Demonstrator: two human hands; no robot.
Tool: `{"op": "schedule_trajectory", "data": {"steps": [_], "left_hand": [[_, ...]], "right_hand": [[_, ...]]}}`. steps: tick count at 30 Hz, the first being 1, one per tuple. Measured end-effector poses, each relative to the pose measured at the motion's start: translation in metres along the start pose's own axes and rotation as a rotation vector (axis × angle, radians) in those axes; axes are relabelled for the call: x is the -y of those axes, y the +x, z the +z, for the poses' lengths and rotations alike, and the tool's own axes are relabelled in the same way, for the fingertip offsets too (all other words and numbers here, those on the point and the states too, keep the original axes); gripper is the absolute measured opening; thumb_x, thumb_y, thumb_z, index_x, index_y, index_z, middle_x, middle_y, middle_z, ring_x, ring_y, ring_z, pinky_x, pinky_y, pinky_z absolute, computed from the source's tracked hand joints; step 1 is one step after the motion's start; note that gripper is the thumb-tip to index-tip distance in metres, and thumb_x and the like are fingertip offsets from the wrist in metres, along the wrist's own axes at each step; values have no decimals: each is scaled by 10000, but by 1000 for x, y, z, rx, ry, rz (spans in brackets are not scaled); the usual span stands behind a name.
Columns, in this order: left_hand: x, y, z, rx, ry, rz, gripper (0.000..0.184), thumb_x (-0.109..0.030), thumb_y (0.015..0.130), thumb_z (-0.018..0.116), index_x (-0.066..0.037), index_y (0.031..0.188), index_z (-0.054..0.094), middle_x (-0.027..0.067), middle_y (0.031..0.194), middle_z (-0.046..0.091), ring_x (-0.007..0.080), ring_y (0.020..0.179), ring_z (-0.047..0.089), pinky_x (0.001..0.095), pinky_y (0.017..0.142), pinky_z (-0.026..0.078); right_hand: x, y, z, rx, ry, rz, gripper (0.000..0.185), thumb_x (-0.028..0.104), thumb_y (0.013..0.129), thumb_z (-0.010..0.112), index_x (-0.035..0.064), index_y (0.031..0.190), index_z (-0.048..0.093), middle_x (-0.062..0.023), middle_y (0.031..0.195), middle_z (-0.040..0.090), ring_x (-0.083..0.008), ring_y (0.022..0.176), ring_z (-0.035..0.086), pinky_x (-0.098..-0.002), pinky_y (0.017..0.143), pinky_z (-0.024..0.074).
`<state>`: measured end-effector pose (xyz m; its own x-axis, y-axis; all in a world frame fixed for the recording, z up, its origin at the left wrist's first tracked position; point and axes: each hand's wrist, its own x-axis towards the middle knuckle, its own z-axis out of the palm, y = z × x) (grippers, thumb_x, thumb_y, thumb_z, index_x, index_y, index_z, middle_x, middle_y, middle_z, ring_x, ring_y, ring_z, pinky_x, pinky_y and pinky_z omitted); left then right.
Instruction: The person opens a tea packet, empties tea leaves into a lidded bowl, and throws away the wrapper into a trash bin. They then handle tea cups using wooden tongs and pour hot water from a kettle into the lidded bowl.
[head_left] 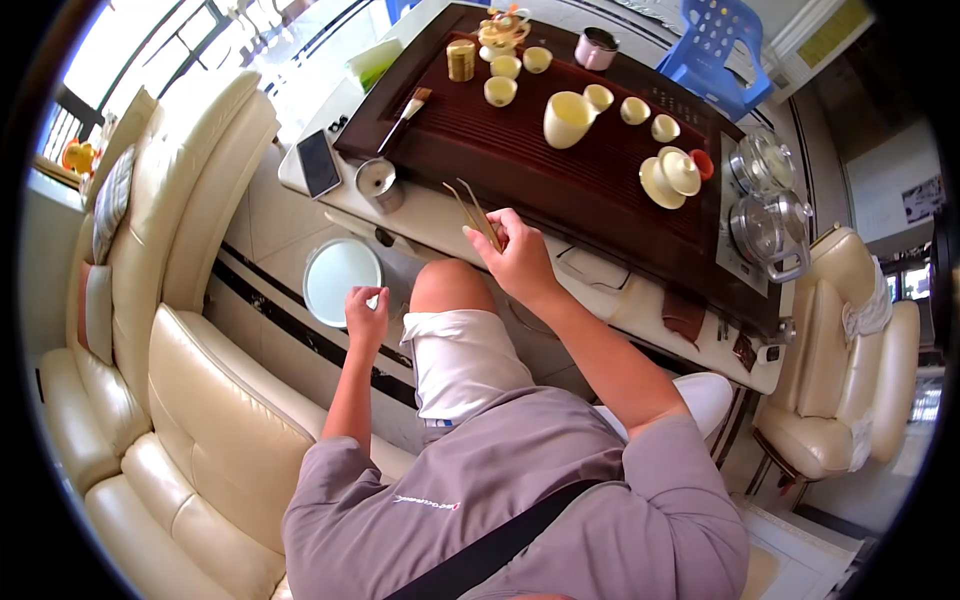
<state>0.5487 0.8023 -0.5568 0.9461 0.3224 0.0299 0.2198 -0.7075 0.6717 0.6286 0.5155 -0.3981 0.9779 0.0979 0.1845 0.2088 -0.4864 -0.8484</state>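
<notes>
My right hand grips a pair of tea tweezers, their two thin tips apart and pointing up and away toward the tea tray. Over the near side of a pale round bucket, my left hand is closed with thumb and fingers together. A small whitish patch shows at its fingertips, and I cannot make out what it is. Close to the tray's near left corner stands a metal canister. A phone lies beside it.
On the tray stand a gaiwan, a pitcher, several small cups, a golden tin and a brush. Glass kettles stand at the right end. Cream sofas line the left; a blue chair is beyond.
</notes>
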Motion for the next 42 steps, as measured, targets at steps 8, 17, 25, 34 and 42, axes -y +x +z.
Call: {"op": "schedule_trajectory", "data": {"steps": [8, 17, 25, 34, 42], "left_hand": [[-192, 11, 21, 478, -786, 145, 284, -170, 984, 649, -25, 1222, 592, 61, 991, 671, 147, 855, 660, 272, 760, 532], [-296, -14, 55, 626, -1036, -118, 324, -248, 1072, 385, -105, 1359, 430, 88, 1099, 649, 178, 889, 685, 312, 657, 591], [-280, 7, 66, 494, -998, -147, 282, -311, 1033, 580, -57, 1154, 591, 7, 804, 627, 68, 600, 549, 210, 443, 403], [-274, 98, 46, 378, -385, 69, 341, -176, 858, 799, 2, 1109, 654, -48, 642, 514, 51, 455, 393, 242, 403, 300], [-284, 159, 60, 194, 269, 523, 374, -288, 830, 789, 3, 1035, 675, 144, 848, 703, 321, 801, 669, 411, 750, 529]], "right_hand": [[-16, 4, -47, -200, 131, 142, 458, 380, 827, 801, -20, 920, 599, -153, 648, 646, -292, 556, 634, -395, 554, 506], [-6, 0, -83, -172, 140, 255, 490, 446, 871, 743, -19, 803, 606, -220, 708, 681, -377, 661, 693, -448, 607, 548], [-27, -29, -77, -108, 236, -83, 354, 317, 922, 636, -29, 916, 711, -241, 898, 675, -422, 829, 656, -487, 767, 521], [-76, -108, -163, -12, 261, 69, 291, 253, 907, 725, -17, 1015, 713, -143, 934, 706, -189, 783, 675, -320, 696, 535], [-105, -193, -223, -87, 306, 263, 280, 237, 921, 707, -24, 1023, 710, -104, 920, 730, -158, 741, 674, -302, 671, 529]]}}
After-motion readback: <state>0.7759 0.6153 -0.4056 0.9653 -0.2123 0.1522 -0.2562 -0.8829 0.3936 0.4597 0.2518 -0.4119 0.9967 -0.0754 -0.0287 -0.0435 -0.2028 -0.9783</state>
